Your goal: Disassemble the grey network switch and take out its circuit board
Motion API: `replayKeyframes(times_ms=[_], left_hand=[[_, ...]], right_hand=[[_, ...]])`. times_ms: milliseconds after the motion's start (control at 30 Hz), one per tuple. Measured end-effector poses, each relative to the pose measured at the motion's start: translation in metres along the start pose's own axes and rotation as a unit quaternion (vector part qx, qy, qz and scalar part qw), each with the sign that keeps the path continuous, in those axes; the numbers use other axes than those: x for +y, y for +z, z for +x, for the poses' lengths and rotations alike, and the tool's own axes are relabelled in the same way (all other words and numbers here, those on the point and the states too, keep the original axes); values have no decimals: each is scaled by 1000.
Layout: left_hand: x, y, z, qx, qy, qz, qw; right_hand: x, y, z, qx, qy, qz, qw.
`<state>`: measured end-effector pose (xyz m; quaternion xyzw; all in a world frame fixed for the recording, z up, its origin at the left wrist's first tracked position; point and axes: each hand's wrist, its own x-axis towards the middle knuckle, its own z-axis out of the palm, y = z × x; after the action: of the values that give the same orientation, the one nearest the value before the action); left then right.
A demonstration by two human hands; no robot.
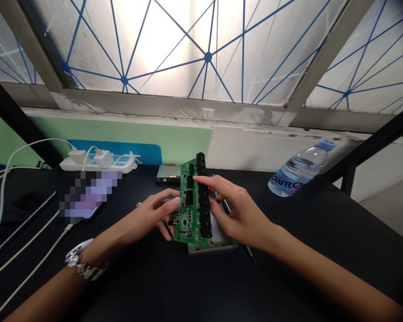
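Note:
A green circuit board [184, 223] with black chips and a row of black ports [204, 214] along its right edge is held up at a tilt. My left hand [157, 210] grips its left edge, thumb on the face and the other fingers partly hidden behind. My right hand [235, 205] is at the right side, its index finger stretched out to a black chip [190, 181] and its thumb close to the ports. Beneath the board lies a grey metal casing [215, 248], partly covered. A thin screwdriver [250, 255] shows beside it, mostly hidden by my right hand.
Behind the board lies another metal casing part [169, 172]. A white power strip [124, 165] with plugs stands at the back left. Nearer is a blurred phone [90, 197] with a white cable [36, 259]. A water bottle [297, 172] leans at the right on the black table [137, 286].

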<state>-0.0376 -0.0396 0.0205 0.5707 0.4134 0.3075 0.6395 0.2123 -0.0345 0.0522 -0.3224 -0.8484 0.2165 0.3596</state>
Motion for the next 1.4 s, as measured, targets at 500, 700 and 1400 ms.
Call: replayKeyframes(times_ms=[500,700,1400], left_hand=[[6,14,-15,-78,89,21,993],[8,18,-15,-96,123,-24,987],[11,-14,-6,31,74,-46,996]], right_hand=[[-24,7,-9,-77,-74,52,993],[-24,11,-12,-63,-92,86,990],[17,-1,10,-13,259,304,917]])
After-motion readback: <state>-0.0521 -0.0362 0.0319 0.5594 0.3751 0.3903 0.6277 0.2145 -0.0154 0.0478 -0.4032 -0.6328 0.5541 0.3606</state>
